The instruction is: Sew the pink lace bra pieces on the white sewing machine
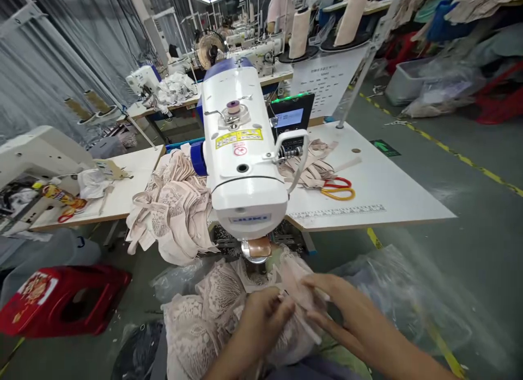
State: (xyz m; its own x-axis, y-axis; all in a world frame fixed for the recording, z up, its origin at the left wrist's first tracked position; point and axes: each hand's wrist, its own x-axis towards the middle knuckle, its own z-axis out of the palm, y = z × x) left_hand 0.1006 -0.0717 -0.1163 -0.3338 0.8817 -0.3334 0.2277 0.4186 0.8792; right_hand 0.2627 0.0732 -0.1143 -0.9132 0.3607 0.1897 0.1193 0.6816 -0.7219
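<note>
Nearer than the sewing machine (245, 151), a lace garment (293, 287) is pinched by the left hand (263, 317) and loosely gripped by the right hand (353, 312), best kept untwisted.

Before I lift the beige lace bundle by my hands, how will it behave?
The lace bundle will probably feel springy at its rounded cups, which hold a domed shape. Elsewhere it'll likely flop, since the thinner cloth folds and crumples. It looks light for its bulk, being mostly fabric.
</note>
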